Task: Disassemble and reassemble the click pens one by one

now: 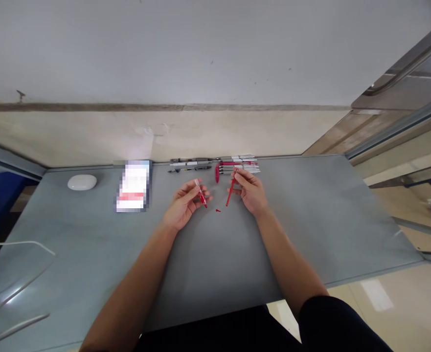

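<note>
My left hand holds a clear and red pen barrel between thumb and fingers, its red end tilted down to the right. In my right hand is a thin red pen refill, pinched near its upper end and slanting down to the left. A small red piece lies on the grey table between the hands, touched by neither. Just beyond the hands, a dark pink object rests beside several white and red pens. Fingers cover part of both held pieces.
Several grey and black pens lie along the wall side of the grey table. To the left are a phone with a lit screen and a white rounded case. A white cable loops over the table's left side.
</note>
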{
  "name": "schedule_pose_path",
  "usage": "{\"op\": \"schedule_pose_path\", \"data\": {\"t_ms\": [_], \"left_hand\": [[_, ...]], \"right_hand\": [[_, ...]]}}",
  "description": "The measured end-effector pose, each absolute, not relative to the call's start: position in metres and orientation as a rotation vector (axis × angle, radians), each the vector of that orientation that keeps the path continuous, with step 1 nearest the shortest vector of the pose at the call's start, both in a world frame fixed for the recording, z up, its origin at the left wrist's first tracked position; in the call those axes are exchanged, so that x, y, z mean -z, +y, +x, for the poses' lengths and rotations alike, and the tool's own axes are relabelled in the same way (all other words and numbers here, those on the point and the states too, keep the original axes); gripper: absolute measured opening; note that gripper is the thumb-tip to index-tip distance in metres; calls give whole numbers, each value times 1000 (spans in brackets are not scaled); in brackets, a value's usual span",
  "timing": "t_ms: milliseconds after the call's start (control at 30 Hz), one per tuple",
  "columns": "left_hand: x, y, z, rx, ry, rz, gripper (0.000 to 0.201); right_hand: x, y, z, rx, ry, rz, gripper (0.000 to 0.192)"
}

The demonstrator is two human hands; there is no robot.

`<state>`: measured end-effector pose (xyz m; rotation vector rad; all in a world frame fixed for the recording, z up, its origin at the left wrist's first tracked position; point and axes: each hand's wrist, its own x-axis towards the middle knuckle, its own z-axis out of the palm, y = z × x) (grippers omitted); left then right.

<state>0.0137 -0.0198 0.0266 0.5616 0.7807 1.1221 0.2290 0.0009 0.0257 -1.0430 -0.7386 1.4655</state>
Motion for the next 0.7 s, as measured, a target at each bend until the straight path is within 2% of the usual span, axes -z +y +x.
{"op": "schedule_pose_path", "data": {"t_ms": [700], "left_hand": [[-29,-20,14,-1157,802,583,26]], "right_hand": [[-24,1,220,-1462,-753,-1039,33]]}}
